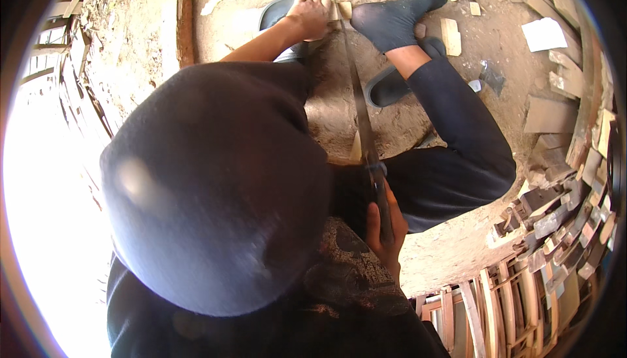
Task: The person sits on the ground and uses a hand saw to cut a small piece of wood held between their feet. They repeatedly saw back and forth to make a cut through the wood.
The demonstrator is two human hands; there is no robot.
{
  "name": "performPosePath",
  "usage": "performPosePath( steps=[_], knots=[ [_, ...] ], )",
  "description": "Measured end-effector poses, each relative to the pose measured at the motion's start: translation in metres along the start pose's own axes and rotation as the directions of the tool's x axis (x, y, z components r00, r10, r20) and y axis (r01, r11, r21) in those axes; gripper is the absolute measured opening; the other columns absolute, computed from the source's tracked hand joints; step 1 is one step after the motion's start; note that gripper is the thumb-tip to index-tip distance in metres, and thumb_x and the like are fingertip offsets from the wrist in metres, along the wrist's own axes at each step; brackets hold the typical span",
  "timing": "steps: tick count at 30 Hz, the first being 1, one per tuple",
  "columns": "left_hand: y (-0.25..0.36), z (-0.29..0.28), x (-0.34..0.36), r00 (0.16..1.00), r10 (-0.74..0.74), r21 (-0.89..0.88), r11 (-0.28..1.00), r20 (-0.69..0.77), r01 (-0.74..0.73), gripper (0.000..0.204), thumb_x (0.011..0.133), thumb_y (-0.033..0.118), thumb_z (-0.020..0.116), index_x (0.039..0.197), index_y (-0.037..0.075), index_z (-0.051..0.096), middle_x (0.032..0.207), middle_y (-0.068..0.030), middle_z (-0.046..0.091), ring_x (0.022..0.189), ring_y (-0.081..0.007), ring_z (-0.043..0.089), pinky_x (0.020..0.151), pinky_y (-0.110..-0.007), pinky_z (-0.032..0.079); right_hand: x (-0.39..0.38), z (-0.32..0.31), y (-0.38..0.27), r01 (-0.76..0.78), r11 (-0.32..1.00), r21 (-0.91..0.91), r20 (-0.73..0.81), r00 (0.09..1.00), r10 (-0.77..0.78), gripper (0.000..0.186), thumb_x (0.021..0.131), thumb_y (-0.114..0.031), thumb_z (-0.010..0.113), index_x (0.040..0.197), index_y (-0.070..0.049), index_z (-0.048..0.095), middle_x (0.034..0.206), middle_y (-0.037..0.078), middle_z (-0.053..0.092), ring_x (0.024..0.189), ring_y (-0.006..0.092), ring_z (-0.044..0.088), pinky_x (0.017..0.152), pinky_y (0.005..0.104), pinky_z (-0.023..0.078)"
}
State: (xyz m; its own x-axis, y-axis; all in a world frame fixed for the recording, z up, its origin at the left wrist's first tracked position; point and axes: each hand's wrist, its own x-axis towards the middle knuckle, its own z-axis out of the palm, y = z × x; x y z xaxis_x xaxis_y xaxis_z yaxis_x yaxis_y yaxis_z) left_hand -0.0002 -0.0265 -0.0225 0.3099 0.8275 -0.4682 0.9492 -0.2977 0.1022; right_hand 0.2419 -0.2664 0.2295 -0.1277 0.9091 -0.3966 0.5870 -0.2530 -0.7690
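My right hand (pixel 388 234) is closed round the dark handle of a long, narrow, tapering saw (pixel 363 113). Its blade stretches away from me, with its far end at a small piece of pale wood (pixel 343 10) near the ground. Bent fingers of my left hand (pixel 309 17) press on that wood at its left side. On the other side, my foot in a dark sock (pixel 395 21) rests up against the wood. A large rounded dark cloth shape (pixel 215 181) hides much of the left and middle.
A black slipper (pixel 385 87) lies under the bent leg, and a grey-black shoe or slipper (pixel 277 12) sits beside my left hand. A wooden block (pixel 185 31) lies at far left. Wood offcuts (pixel 450 36) dot the dirt floor; stacked timber (pixel 562 227) lines the right.
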Motion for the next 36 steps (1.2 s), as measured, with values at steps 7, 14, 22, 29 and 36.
performPosePath(
  steps=[7, 14, 22, 29, 36],
  knots=[
    [-0.01, 0.014, 0.001, 1.0, 0.0, 0.164, 0.986, -0.022, 0.003, 0.065, 0.096, 0.047, 0.043, 0.13, -0.009, 0.038, 0.119, -0.0254, 0.055, 0.116, -0.0348, 0.055, 0.107, -0.056, 0.03, 0.007, -0.008, -0.01, 0.027, 0.999, -0.019, 0.044, 0.999, -0.027, 0.04, 0.093, -0.008, 0.054, 0.13, 0.005, 0.049, 0.105, 0.026, 0.064, 0.088, 0.0315, 0.069, 0.071, 0.033, 0.053],
    [0.001, 0.01, 0.0, 1.0, 0.0, 0.124, 0.992, 0.021, -0.002, 0.045, 0.09, 0.024, 0.05, 0.118, -0.011, 0.046, 0.116, -0.0243, 0.056, 0.114, -0.0357, 0.056, 0.101, -0.054, 0.036, 0.035, -0.019, -0.036, -0.208, 0.976, 0.061, 0.114, 0.973, 0.201, 0.04, 0.091, -0.009, 0.056, 0.127, 0.006, 0.05, 0.085, 0.025, 0.066, 0.078, 0.0301, 0.071, 0.068, 0.0352, 0.053],
    [-0.001, -0.002, 0.001, 1.0, -0.009, 0.032, 0.999, 0.021, 0.008, 0.048, 0.092, 0.028, 0.048, 0.123, -0.009, 0.042, 0.117, -0.0244, 0.055, 0.116, -0.0351, 0.054, 0.1, -0.052, 0.036, 0.054, -0.018, -0.047, -0.279, 0.96, 0.03, 0.196, 0.943, 0.268, 0.044, 0.09, -0.01, 0.057, 0.131, 0.003, 0.048, 0.088, 0.026, 0.065, 0.076, 0.0359, 0.07, 0.063, 0.0346, 0.053],
    [-0.009, 0.008, 0.004, 1.0, -0.012, 0.113, 0.993, -0.029, 0.015, 0.054, 0.095, 0.039, 0.045, 0.122, -0.008, 0.042, 0.119, -0.0234, 0.054, 0.118, -0.0364, 0.052, 0.103, -0.055, 0.033, 0.016, -0.014, -0.035, 0.012, 0.996, 0.088, -0.016, 1.0, -0.01, 0.05, 0.089, -0.013, 0.06, 0.134, 0.003, 0.044, 0.068, 0.022, 0.062, 0.064, 0.0374, 0.067, 0.057, 0.0404, 0.052],
    [-0.014, 0.009, 0.011, 0.999, -0.032, 0.096, 0.995, -0.017, 0.033, 0.067, 0.091, 0.051, 0.051, 0.123, -0.007, 0.041, 0.119, -0.024, 0.054, 0.117, -0.0375, 0.052, 0.105, -0.055, 0.031, 0.018, -0.019, -0.046, -0.117, 0.986, 0.12, 0.01, 0.993, 0.117, 0.046, 0.088, -0.011, 0.061, 0.13, 0.003, 0.047, 0.065, 0.022, 0.06, 0.06, 0.0354, 0.066, 0.054, 0.0378, 0.05]
  ],
)
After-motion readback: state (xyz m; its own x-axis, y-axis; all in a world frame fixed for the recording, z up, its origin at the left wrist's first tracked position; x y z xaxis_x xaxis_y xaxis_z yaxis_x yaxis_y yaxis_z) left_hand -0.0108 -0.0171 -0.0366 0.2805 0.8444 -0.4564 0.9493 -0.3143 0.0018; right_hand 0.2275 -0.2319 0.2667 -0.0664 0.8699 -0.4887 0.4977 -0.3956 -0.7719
